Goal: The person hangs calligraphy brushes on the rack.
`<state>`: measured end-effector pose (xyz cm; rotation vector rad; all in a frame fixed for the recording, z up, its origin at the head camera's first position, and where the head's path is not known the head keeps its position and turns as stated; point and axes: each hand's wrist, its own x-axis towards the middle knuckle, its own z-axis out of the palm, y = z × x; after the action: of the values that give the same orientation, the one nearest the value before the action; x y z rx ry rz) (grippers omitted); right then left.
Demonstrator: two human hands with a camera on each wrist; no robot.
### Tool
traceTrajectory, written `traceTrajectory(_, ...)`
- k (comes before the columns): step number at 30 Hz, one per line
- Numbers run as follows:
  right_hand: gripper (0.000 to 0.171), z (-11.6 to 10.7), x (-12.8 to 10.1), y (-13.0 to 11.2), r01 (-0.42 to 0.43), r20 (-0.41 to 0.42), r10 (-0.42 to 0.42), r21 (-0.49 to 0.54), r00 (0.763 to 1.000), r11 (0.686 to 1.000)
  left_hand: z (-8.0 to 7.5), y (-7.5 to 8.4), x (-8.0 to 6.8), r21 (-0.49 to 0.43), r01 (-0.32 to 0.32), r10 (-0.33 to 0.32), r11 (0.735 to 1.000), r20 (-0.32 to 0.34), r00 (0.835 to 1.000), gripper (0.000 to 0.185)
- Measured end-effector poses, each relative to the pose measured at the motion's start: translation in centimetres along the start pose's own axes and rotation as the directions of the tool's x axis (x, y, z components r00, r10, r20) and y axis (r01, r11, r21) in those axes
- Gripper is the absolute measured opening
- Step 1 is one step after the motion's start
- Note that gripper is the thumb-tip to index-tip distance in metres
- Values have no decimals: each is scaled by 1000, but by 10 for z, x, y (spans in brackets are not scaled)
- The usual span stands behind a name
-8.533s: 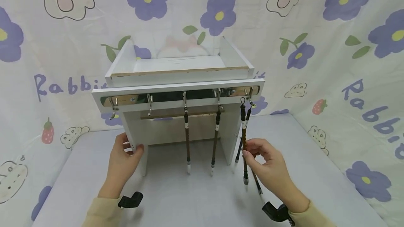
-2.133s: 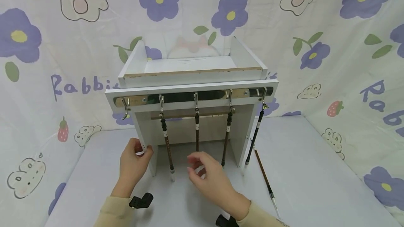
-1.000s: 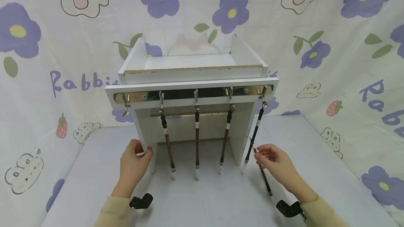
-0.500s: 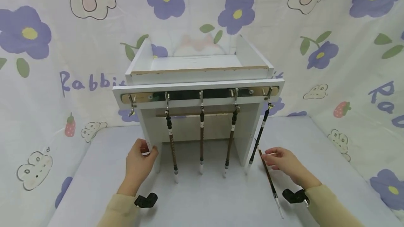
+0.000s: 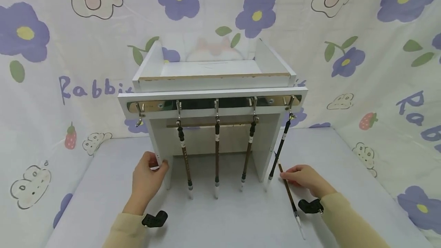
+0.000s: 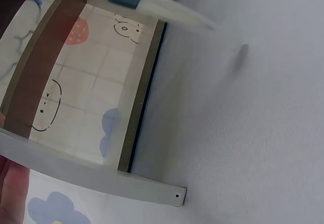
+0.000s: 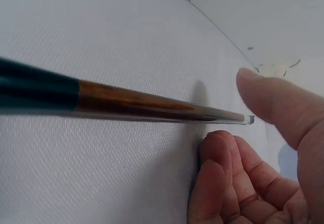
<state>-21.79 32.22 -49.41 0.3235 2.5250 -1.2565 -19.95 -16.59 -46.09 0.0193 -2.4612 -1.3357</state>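
My left hand (image 5: 147, 177) grips the front edge of the left side panel of a white hook rack (image 5: 213, 92), thumb at the front. In the left wrist view only part of that hand shows at the left edge. My right hand (image 5: 304, 177) is low beside the rack's right side, over a calligraphy brush (image 5: 288, 194) lying on the table. In the right wrist view, the brown handle (image 7: 142, 98) runs between the spread thumb and the curved fingers (image 7: 215, 153), with gaps showing on both sides. The brush's pale tip points toward the front.
Several brushes (image 5: 217, 152) hang from the metal hook strip (image 5: 200, 103), the rightmost one (image 5: 280, 146) close to my right hand. The leftmost hook (image 5: 139, 115) bears nothing. A pale brush tip (image 6: 172, 11) crosses the left wrist view. Patterned cloth (image 5: 213, 7) stands behind.
Earlier, my right hand held a brush near the rightmost hook; the second hook from the left now bears a brush. The right hand has since moved right and down to the lying brush.
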Motion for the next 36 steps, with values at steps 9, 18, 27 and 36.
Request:
traceTrajectory(9,43,5,2,-1,-6,-31,7,21,999,1000,-1,-6,2,-8,16,-16,1000,-2,1000,23)
traceTrajectory(18,40,-1,2,-4,-17,-42,18,10,999,1000,4,0,3,16,28,-28,999,-30,999,22)
traceTrajectory(27,40,0,0,-5,-17,-53,16,-9,998,1000,2,2,1,-145,-80,77,986,-30,997,36)
traceTrajectory(36,45,2,1,-6,-37,-53,34,-41,998,998,1,3,3,-126,-83,93,988,77,993,61)
